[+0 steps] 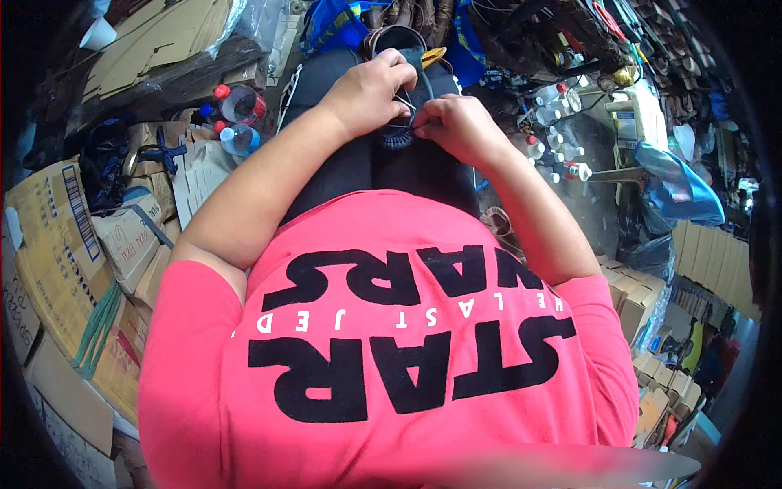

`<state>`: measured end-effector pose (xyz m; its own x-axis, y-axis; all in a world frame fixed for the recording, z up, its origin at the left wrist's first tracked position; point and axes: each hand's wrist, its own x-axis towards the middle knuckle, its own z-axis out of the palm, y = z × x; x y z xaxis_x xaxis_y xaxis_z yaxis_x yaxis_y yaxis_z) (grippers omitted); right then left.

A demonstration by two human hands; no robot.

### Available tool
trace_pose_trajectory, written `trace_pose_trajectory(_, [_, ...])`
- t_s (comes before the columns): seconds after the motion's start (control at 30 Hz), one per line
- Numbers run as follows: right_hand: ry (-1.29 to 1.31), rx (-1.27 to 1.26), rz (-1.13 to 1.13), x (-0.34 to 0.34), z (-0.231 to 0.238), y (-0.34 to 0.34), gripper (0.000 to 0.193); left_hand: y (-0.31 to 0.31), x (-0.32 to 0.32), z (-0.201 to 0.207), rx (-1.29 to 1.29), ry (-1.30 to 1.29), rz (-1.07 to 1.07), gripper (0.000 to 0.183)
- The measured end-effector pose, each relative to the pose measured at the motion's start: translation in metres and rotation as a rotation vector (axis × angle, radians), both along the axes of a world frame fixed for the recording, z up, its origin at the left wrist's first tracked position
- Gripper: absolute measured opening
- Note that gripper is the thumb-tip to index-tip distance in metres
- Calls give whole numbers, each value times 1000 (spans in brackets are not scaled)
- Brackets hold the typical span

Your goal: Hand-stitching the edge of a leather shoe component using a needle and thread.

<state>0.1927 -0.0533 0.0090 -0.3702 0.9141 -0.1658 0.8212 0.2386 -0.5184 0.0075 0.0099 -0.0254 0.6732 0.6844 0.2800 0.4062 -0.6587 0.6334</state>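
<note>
A dark shoe [397,140] rests on my black-trousered thighs, its ridged, rounded end toward me. Above it my left hand [376,91] is closed, thumb and fingers pinched near a thin pale strand [405,99]. My right hand [460,124] pinches at the shoe's right side, close to a thin dark line; its exact hold is too small to make out. A yellow-orange piece [433,56] sticks up just beyond the hands. Past my knees a brown boot-like opening [397,37] shows; whether it joins the dark shoe I cannot tell.
Plastic bottles with red and blue caps [241,104] stand to the left, several more bottles [554,106] to the right. Cardboard boxes [57,244] are stacked at left. A blue plastic bag [680,183] lies at right. Brown footwear [423,16] sits ahead on blue sheeting.
</note>
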Motion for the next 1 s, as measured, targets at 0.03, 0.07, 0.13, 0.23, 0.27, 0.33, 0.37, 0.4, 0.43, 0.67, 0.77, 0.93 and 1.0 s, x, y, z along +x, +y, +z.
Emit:
trace_pose_trajectory(0.03, [83, -10, -38, 3, -1, -3, 19, -8, -2, 4, 1, 2, -1, 25])
trace_pose_trajectory(0.07, [137, -32, -79, 8, -4, -6, 17, -17, -7, 10, -29, 26, 58, 23])
trace_pose_trajectory(0.13, [315, -151, -184, 13, -1, -14, 17, -30, -20, 14, -84, 70, 95, 16])
trace_pose_trajectory(0.23, [603, -478, -450, 46, -5, -25, 21, -39, -54, 27, -216, 208, -97, 16])
trace_pose_trajectory(0.27, [987, -574, -418, 72, -13, -33, 24, -38, -68, 33, -268, 263, -84, 16])
trace_pose_trajectory(0.33, [1507, -479, -505, 94, -4, -53, 32, -26, -94, 48, -433, 402, 9, 19])
trace_pose_trajectory(0.37, [1632, -287, -631, 96, 12, -63, 37, -17, -105, 57, -545, 490, 94, 22])
trace_pose_trajectory(0.4, [1848, -303, -513, 117, 23, -66, 43, -8, -115, 62, -568, 488, 182, 24])
trace_pose_trajectory(0.43, [2062, -323, -378, 140, 30, -69, 50, 1, -124, 63, -592, 489, 278, 26])
trace_pose_trajectory(0.67, [813, -514, -541, 141, 33, -82, 58, 12, -62, 51, -1242, -1133, -131, 39])
trace_pose_trajectory(0.77, [106, -183, -494, 107, -14, -97, 41, 5, -25, 62, -1517, -1443, 165, 41])
trace_pose_trajectory(0.93, [-99, -194, -460, 86, -19, -109, 44, 38, -55, 17, -1410, -1152, 66, 46])
trace_pose_trajectory(1.0, [-111, -148, -449, 92, -21, -114, 44, 38, -55, 16, -1400, -1097, 268, 47])
